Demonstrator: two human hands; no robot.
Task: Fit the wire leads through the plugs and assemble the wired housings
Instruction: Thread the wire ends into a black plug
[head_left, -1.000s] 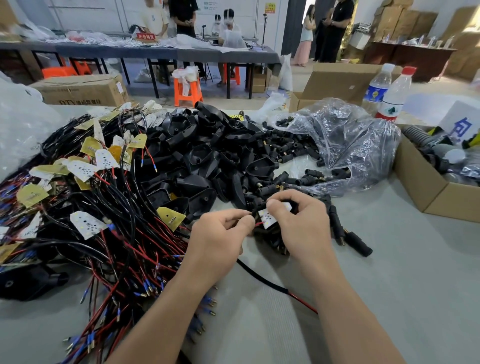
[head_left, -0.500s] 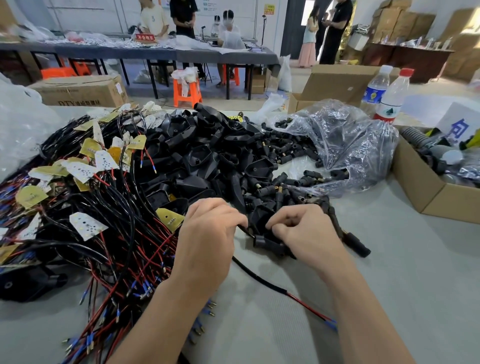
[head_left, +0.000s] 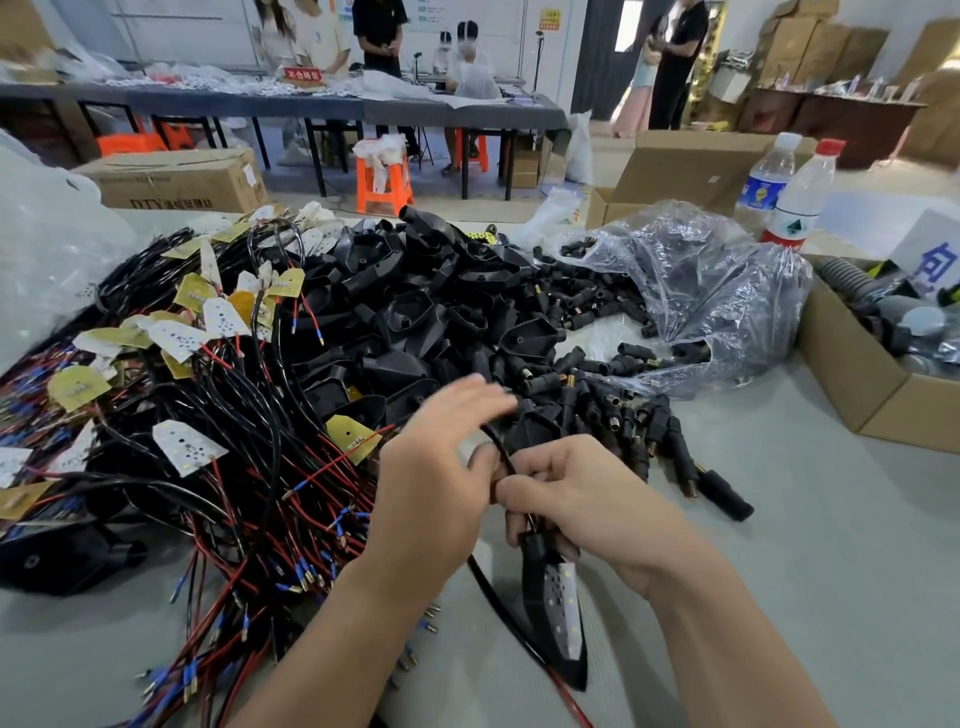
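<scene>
The wired housing (head_left: 553, 618), a black shell with a white LED board seated in it, hangs low in the centre of the frame from the right hand (head_left: 582, 499), which is clenched around its neck and the black-and-red lead (head_left: 498, 618). The left hand (head_left: 441, 467) is spread, fingers blurred, thumb touching the lead. The shell looks light and rigid and the lead limp, so the neck seems the best place to grip.

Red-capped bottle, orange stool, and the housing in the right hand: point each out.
Red-capped bottle (head_left: 802, 200): head view, on its clear body.
Orange stool (head_left: 385, 183): head view, on its seat front.
Housing (head_left: 551, 623): head view, on its black shell below the right hand (head_left: 587, 512).
</scene>
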